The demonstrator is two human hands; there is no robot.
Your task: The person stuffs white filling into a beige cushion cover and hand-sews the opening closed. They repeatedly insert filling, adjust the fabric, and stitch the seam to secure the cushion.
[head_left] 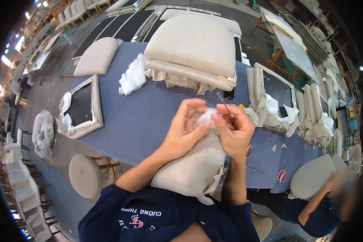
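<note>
A small tuft of white fibre wadding is held between my two hands, above a beige fabric-covered cushion that leans against my body. My left hand curls around the tuft from the left, thumb against it. From the other side, my right hand pinches it with thumb and fingers. That same hand also holds a thin metal tool, its thicker grey end pointing up and away; its other end is hidden. A larger piece of white wadding lies farther off on the blue table.
Stacked beige cushions stand at the table's far side. Upholstered frames lie left and right. Red-handled scissors and a thin rod rest on the right. A co-worker sits at lower right, touching a grey-beige seat.
</note>
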